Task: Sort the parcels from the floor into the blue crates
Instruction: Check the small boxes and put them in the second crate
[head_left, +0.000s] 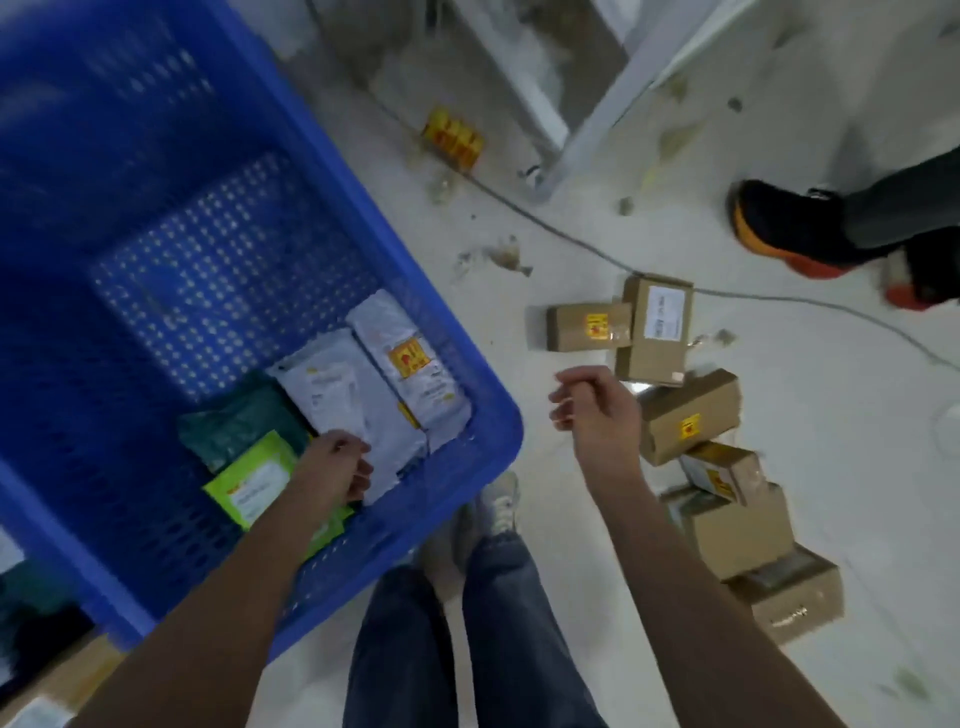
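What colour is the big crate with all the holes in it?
Blue. The crate shows best, and only, in the head view, with white and green parcels lying inside it.

We see our own bare forearms, no sleeves, left hand (340, 465) and right hand (592, 402) uncovered; below, dark blue jeans (483, 639) and pale grey sneakers (496, 506).

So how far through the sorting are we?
Early to midway. Done: a few soft mailers, two white, one teal and one green, lie in the blue crate. In hand: the left hand is down among them at a white mailer; the right hand hangs loosely curled, holding nothing. Left: about seven cardboard boxes on the floor.
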